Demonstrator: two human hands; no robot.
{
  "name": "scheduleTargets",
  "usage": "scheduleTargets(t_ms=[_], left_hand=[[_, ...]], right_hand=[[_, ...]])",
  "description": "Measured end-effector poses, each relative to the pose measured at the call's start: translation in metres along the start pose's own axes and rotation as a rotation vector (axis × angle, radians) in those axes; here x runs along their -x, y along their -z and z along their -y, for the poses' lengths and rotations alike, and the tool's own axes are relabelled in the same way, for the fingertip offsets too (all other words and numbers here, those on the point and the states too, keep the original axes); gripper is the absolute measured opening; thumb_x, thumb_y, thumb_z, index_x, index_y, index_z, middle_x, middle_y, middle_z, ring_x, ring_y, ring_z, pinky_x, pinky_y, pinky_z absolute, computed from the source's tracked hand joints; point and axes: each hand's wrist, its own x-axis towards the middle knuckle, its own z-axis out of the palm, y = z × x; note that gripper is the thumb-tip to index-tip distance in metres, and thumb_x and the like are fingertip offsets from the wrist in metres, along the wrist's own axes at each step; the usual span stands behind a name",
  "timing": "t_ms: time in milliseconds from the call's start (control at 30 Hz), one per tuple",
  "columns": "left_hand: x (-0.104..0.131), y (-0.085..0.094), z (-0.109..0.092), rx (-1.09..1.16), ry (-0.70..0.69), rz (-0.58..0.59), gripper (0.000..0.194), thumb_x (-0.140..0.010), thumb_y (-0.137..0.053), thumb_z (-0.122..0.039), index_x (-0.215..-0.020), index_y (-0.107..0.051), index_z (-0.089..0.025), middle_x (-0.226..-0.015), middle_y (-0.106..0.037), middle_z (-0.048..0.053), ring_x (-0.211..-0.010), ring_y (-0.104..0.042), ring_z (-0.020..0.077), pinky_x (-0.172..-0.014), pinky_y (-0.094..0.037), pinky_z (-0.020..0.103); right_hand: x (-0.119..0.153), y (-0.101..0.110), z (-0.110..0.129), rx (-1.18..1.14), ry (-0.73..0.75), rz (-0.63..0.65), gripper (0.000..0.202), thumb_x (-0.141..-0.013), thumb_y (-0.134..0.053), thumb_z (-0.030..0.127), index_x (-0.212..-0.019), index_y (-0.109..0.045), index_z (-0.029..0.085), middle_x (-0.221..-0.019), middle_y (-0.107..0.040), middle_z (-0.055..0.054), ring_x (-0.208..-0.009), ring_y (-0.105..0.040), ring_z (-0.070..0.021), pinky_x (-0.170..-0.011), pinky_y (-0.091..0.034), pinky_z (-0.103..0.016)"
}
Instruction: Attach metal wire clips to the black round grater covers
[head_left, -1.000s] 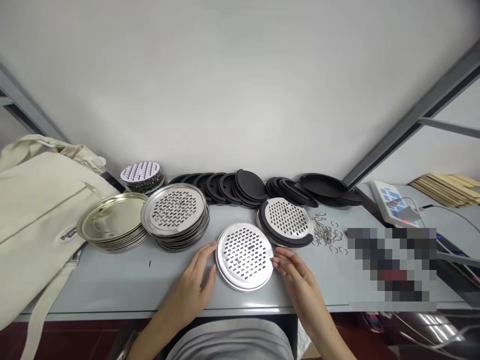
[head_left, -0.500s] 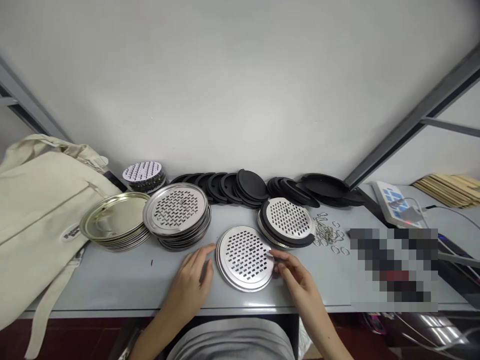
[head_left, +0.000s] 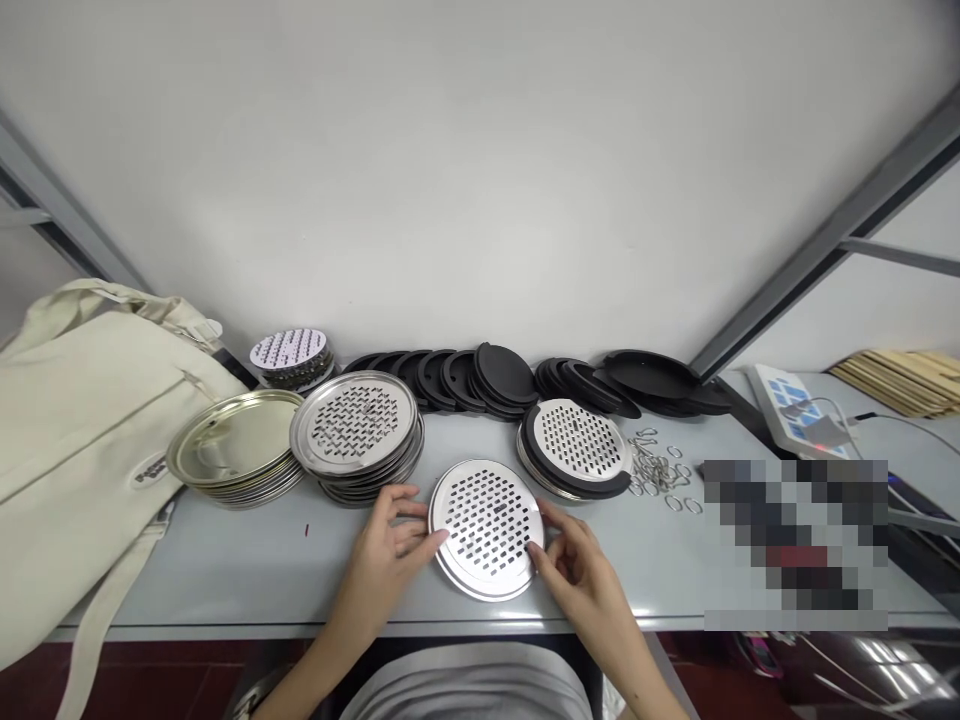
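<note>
The disc (head_left: 487, 530) is round, silvery and shiny, with rows of small dark slots inside a plain rim. It lies near the worktop's (head_left: 247, 570) front edge, between the left hand (head_left: 386, 550) and right hand (head_left: 581, 570), each pinching its rim between thumb and fingers.

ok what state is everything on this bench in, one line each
Round silver slotted metal disc, held at its edges by left hand and right hand
Round gold-toned metal lids, stacked
Round silver metal graters, stacked unevenly
Small white-topped round graters, stacked
Round black pieces, overlapping
Small metal rings, loose, scattered
Beige fabric bag, slumped
Flat pale wooden pieces, piled, fanned
</note>
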Motion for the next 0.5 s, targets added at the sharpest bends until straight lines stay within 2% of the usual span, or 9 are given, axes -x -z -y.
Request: scheduleTargets(t_ms=[100,233,333,500], left_hand=[[0.001,-0.004,0.0,0.068,0.009,0.01,0.059,-0.071,-0.079,-0.029,-0.115,-0.041,-0.023,-0.102,-0.055,0.002,-0.081,-0.067,0.0145,-0.08,-0.055,0.031],[0.006,-0.009,-0.005,0.18,0.109,0.056,0.063,-0.067,-0.081,-0.029,-0.118,-0.044,-0.022,-0.114,-0.056,0.008,-0.088,-0.068,0.0194,-0.082,-0.056,0.034],[0.009,-0.01,-0.011,0.229,0.156,0.098,0.066,-0.067,-0.082,-0.029,-0.121,-0.045,-0.021,-0.106,-0.062,0.009,-0.09,-0.069,0.0218,-0.082,-0.055,0.034],[0.012,-0.008,-0.022,0.267,0.083,0.145,0.064,-0.07,-0.081,-0.029,-0.123,-0.046,-0.023,-0.097,-0.063,0.005,-0.082,-0.068,0.0183,-0.076,-0.054,0.029]], right_hand=[[0.001,-0.003,-0.005,-0.073,-0.018,-0.001,0.056,-0.087,-0.061,0.044,-0.134,-0.05,0.016,-0.094,-0.053,-0.005,-0.064,-0.053,-0.0137,-0.066,-0.049,-0.031],[-0.002,-0.001,-0.008,-0.16,-0.06,-0.013,0.058,-0.083,-0.067,0.045,-0.133,-0.051,0.018,-0.096,-0.052,-0.005,-0.062,-0.049,-0.0119,-0.065,-0.047,-0.029],[-0.006,0.003,-0.001,-0.236,-0.131,-0.023,0.056,-0.081,-0.068,0.047,-0.126,-0.056,0.016,-0.086,-0.05,-0.001,-0.063,-0.047,-0.0126,-0.067,-0.045,-0.029],[-0.011,0.012,0.016,-0.3,-0.204,0.06,0.04,-0.084,-0.062,0.053,-0.103,-0.066,0.017,-0.069,-0.049,0.002,-0.063,-0.045,-0.0144,-0.062,-0.041,-0.026]])
